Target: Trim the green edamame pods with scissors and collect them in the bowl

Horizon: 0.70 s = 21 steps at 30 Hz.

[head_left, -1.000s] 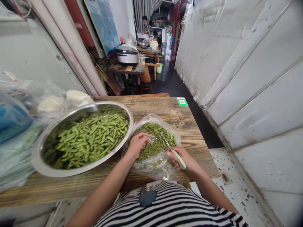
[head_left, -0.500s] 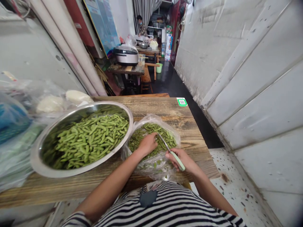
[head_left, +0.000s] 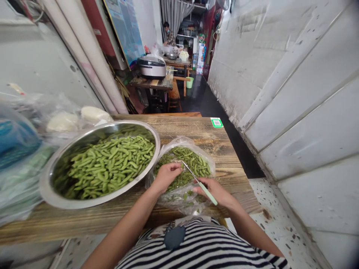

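A large steel bowl [head_left: 127, 122] holds a heap of green edamame pods [head_left: 109, 168]. To its right lies a clear plastic bag [head_left: 182, 200] with more pods [head_left: 195, 166] inside. My left hand [head_left: 166, 177] is curled on the bag's near-left side, pressing the plastic over the pods. My right hand [head_left: 213, 192] grips a slim steel blade [head_left: 193, 175] with a pale green handle. I cannot tell if it is a knife or shut scissors. Its tip points left over the pods, close to my left fingers.
Everything stands on a worn wooden table [head_left: 193, 134] with a green QR sticker [head_left: 217, 122] near its far edge. Plastic bags [head_left: 17, 144] crowd the left, and a white panelled wall [head_left: 294, 112] rises right. Far down the aisle are a rice cooker [head_left: 152, 66] and a seated person [head_left: 167, 33].
My left hand moved right over the bag, then back left toward the bowl. The blade tip has swung further left. The view has shifted slightly.
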Each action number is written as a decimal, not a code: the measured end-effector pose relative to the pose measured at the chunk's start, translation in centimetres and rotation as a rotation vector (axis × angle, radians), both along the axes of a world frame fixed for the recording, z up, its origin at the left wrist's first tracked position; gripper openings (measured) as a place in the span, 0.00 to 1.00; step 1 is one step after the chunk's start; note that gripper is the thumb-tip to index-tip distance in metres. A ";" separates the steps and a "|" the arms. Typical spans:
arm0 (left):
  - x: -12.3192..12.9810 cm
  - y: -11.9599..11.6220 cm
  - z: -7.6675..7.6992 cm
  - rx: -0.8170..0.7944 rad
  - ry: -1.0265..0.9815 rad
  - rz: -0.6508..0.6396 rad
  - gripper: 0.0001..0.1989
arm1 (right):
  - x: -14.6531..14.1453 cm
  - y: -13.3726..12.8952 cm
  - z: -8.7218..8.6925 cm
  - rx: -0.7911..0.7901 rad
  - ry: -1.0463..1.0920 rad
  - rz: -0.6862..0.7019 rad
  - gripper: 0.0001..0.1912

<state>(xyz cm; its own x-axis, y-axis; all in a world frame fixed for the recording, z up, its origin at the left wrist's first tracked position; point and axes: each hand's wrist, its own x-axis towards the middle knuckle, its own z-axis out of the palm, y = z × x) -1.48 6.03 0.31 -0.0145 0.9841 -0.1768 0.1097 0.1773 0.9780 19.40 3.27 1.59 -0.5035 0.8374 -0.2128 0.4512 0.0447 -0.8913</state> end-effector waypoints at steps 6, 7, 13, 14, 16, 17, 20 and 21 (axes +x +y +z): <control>-1.0 -0.6 0.1 -0.039 -0.010 -0.038 0.11 | -0.4 0.3 0.2 -0.020 -0.029 0.054 0.22; -1.2 -0.7 0.1 -0.055 -0.024 -0.050 0.11 | -0.4 0.3 0.2 -0.019 -0.036 0.055 0.22; -1.3 -0.8 0.1 -0.174 -0.266 -0.065 0.15 | -0.8 0.4 0.1 -0.122 0.000 -0.016 0.21; -1.3 -0.7 0.2 -0.187 -0.319 -0.055 0.16 | -0.9 0.3 0.1 -0.175 0.033 -0.039 0.22; -1.3 -0.6 0.3 -0.204 -0.407 -0.022 0.17 | -1.2 0.0 0.2 -0.267 0.111 -0.070 0.25; -1.2 -0.6 0.3 -0.203 -0.443 0.005 0.17 | -1.2 -0.2 0.2 -0.295 0.146 -0.073 0.26; -1.1 -0.4 0.3 -0.190 -0.547 0.110 0.19 | -1.4 -0.7 0.4 -0.319 0.196 -0.041 0.26; -1.0 -0.4 0.2 -0.194 -0.573 0.131 0.20 | -1.4 -0.9 0.3 -0.319 0.194 -0.029 0.25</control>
<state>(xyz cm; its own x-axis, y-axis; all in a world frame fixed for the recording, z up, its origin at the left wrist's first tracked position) -2.44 5.60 0.54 0.0172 0.9296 -0.3682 -0.4587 0.3346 0.8232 18.03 2.41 1.94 -0.5373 0.7586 -0.3685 0.2694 -0.2597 -0.9274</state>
